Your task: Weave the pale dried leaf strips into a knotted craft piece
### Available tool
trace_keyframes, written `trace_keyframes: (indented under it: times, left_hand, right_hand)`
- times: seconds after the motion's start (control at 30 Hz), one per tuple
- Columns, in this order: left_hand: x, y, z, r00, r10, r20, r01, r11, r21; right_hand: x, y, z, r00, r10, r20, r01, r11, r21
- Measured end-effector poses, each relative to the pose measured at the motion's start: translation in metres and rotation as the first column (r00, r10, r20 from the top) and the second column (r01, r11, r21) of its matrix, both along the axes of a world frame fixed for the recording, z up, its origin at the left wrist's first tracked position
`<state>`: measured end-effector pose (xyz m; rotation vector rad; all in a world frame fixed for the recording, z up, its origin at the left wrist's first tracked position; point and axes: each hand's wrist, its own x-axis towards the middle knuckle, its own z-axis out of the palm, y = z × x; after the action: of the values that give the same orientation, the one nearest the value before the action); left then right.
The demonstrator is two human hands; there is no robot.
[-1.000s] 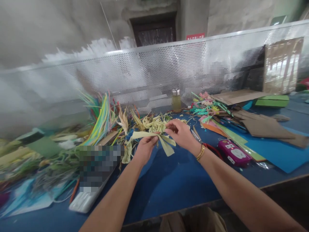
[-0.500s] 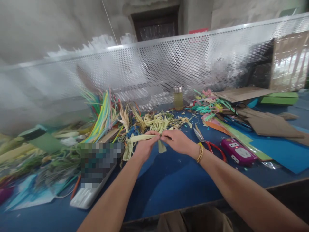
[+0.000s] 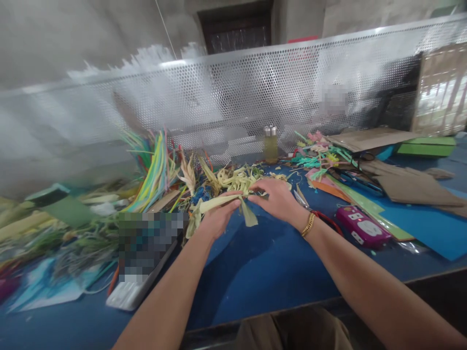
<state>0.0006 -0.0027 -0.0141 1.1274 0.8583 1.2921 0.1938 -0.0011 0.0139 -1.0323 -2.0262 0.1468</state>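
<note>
A pale green corn husk strip [image 3: 219, 200] lies across my left hand [image 3: 219, 218], its thumb pressing it against the fingers. One end of the husk [image 3: 248, 214] hangs below the fingertips; the other trails down at the left, by the wrist. My right hand [image 3: 273, 197], with a gold bracelet [image 3: 308, 224] on its wrist, is just to the right. Its thumb and forefinger are parted beside the husk's folded part, and its other fingers are partly hidden. Behind both hands is a pile of braided or folded husk [image 3: 239, 179].
Left of my hands lies a phone-like device with a blurred screen [image 3: 133, 287]; coloured stems [image 3: 158, 163] rise behind it. At the right are red-handled scissors [image 3: 328, 219], a purple power strip [image 3: 361, 226] and cardboard [image 3: 416, 187]. A jar [image 3: 270, 146] stands by the perforated metal screen [image 3: 248, 97].
My right thumb and forefinger have spread from a pinch at the husk, and that hand has lifted slightly. The hanging husk end has swung right. My left hand keeps its hold.
</note>
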Motion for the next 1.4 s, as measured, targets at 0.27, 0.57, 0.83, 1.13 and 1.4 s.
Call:
trace_keyframes:
  times: [0.27,0.57,0.83,1.13,1.4]
  left_hand:
    - [0.001,-0.001,0.007,0.99,0.139,0.003,-0.137,0.976,0.166]
    - [0.005,-0.006,0.015,0.973,0.192,-0.126,-0.156,0.956,0.249]
    - [0.005,-0.006,0.009,0.97,0.216,-0.115,-0.177,0.944,0.278]
    - [0.001,0.0,0.0,0.961,0.255,-0.106,-0.225,0.946,0.233]
    - [0.011,-0.002,-0.008,0.957,0.286,0.051,-0.29,0.937,0.195]
  right_hand:
    - [-0.02,-0.02,-0.007,0.984,-0.164,-0.068,0.17,0.981,0.091]
    - [-0.034,-0.02,-0.022,0.99,-0.13,-0.061,0.133,0.99,0.044]
    - [-0.042,-0.029,-0.022,0.992,-0.112,0.064,0.122,0.977,-0.177]
    - [-0.045,-0.042,-0.006,0.967,-0.096,0.236,0.14,0.974,-0.178]
    - [-0.045,-0.041,-0.007,0.961,-0.101,0.256,0.136,0.983,-0.124]
